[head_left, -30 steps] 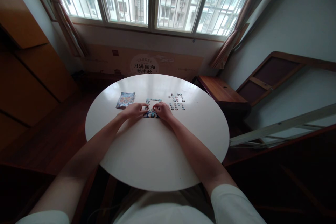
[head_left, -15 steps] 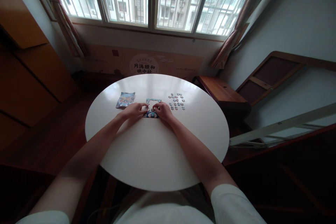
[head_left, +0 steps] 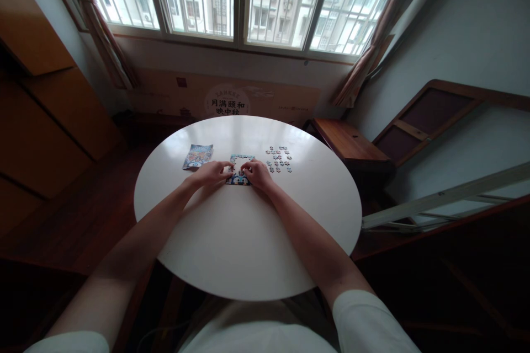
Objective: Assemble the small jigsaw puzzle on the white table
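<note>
The jigsaw (head_left: 239, 180) lies flat on the white tabletop (head_left: 248, 231), toward 12 o'clock from its middle. It sits at 3 o'clock from the left grip (head_left: 213, 172), whose fingertips meet its left edge, and at 9 o'clock from the right grip (head_left: 259, 174), which reaches over its right side. On both, thumb and forefinger curve toward each other; I cannot tell whether either pinches a piece. The jigsaw is roughly rectangular and partly joined: dark blue along the 6 o'clock edge, paler teal along 12, with a pale, jagged-edged gap inside. Loose pieces (head_left: 279, 164) lie apart between 2 and 3 o'clock from it; a creased, colourful printed sheet (head_left: 197, 156) lies between 9 and 10.
</note>
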`<action>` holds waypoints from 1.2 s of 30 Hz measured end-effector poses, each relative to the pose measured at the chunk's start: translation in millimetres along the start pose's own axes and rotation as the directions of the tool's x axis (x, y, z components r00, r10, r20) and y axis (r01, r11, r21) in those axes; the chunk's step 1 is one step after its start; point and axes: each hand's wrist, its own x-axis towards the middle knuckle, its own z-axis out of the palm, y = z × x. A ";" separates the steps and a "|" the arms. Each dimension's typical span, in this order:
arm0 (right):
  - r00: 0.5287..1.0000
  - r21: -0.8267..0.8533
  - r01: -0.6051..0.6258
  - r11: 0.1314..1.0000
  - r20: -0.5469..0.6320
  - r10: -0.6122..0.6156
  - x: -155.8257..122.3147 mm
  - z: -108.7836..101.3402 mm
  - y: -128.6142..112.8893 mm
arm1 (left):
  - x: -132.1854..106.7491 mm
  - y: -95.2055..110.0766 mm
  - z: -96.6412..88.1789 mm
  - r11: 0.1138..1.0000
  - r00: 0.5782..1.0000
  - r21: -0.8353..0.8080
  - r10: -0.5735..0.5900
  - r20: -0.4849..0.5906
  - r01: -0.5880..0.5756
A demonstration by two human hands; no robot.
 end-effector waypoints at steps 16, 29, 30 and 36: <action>1.000 0.008 0.007 1.000 0.002 -0.007 0.6 2.5 2.3 | 2.2 -4.1 2.8 1.000 1.000 -0.009 0.007 -0.004 -0.007; 1.000 0.008 0.015 1.000 0.003 -0.015 0.2 1.4 1.4 | 1.1 -1.3 0.7 1.000 1.000 0.000 -0.003 0.004 0.003; 1.000 0.008 0.017 1.000 0.002 -0.017 0.3 1.8 1.7 | 1.4 -1.9 1.2 1.000 1.000 0.001 -0.003 0.003 0.003; 1.000 0.010 0.020 1.000 -0.006 -0.020 0.9 2.7 2.7 | 1.9 -2.3 2.1 1.000 1.000 0.006 0.000 0.004 0.000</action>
